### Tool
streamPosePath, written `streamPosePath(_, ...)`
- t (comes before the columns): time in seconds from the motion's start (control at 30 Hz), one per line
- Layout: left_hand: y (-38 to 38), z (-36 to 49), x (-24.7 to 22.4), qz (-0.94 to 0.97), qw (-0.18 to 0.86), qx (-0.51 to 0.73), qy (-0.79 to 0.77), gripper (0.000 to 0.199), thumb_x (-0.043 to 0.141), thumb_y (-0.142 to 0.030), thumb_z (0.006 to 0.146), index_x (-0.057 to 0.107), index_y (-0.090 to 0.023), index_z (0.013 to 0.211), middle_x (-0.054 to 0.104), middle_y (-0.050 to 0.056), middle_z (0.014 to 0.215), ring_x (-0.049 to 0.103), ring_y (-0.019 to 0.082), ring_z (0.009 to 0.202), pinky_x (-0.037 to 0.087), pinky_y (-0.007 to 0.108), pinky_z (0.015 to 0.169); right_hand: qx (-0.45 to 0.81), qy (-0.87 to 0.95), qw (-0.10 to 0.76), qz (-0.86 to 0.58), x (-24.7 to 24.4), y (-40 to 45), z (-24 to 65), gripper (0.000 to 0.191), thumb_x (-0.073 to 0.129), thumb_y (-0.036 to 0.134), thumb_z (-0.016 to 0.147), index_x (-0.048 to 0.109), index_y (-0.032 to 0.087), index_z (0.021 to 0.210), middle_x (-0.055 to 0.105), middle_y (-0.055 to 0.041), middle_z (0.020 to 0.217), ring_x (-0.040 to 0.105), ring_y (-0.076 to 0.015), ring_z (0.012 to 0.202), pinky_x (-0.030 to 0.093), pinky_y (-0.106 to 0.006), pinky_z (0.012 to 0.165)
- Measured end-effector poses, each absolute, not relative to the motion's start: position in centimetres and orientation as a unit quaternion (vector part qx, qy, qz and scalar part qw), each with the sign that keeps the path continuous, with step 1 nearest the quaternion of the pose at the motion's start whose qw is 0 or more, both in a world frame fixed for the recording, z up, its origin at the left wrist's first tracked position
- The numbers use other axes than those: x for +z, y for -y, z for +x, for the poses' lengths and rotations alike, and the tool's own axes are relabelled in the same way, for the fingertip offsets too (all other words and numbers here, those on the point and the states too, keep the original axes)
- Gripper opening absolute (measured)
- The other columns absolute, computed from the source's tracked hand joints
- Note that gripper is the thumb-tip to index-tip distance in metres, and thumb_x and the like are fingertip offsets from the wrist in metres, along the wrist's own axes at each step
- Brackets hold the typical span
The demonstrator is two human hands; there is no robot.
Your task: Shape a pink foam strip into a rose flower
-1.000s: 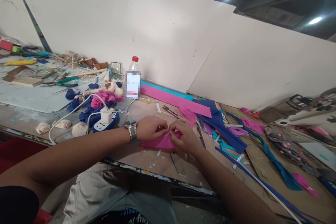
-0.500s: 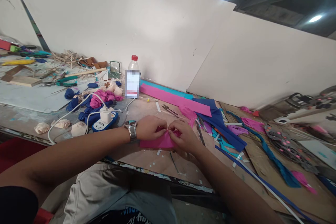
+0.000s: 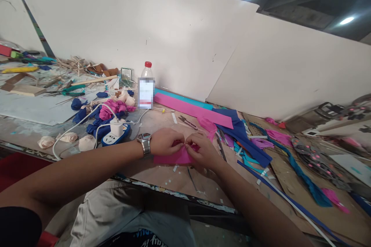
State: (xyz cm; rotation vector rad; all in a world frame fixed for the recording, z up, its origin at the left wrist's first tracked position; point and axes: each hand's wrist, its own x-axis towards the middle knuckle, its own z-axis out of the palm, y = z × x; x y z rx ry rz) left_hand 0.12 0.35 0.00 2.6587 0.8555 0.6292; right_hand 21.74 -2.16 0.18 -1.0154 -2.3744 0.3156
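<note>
A piece of pink paper (image 3: 174,157) lies at the table's front, under both hands. My left hand (image 3: 168,141), with a metal watch (image 3: 145,143) at its wrist, pinches the paper's upper edge. Opposite it, my right hand (image 3: 202,149) pinches the same paper, the fingertips of both hands nearly touching. Small snips (image 3: 188,122) rest just beyond the hands. Behind them runs a long pink strip (image 3: 194,110) over a light blue one (image 3: 182,97).
A bottle with a red cap (image 3: 148,64) stands behind my left hand. Left of the hands are a power strip (image 3: 111,137) with white cables and crumpled paper pieces (image 3: 111,109). Dark blue paper (image 3: 255,148) and a teal twisted strip (image 3: 307,177) lie to the right.
</note>
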Motion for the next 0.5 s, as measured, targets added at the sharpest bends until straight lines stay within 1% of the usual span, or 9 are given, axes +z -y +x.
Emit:
streamPosePath(0.2,-0.28,0.13,0.1,0.92,0.142,0.213,-0.298,0.024,0.05,-0.035,0.094,0.07,-0.022,0.094,0.075,0.002,0.091,0.065,0.017,0.081,0.04,0.028,0.069,0.117,0.877,0.274,-0.377,0.17,2.18,21.73,0.01,0.057,0.016,0.087,0.059,0.022,0.079,0.066,-0.0017,0.077,0.058,-0.0186,0.076,0.041,-0.039,0.085)
streamPosePath(0.5,-0.28,0.28,-0.11,0.915,0.143,0.217,-0.309,0.024,0.051,-0.035,0.092,0.071,-0.023,0.098,0.076,0.002,0.092,0.066,0.018,0.082,0.04,0.029,0.069,0.117,0.877,0.267,-0.383,0.14,2.16,21.72,0.01,0.056,0.021,0.091,0.062,0.023,0.083,0.067,-0.0027,0.079,0.058,-0.0199,0.079,0.042,-0.039,0.084)
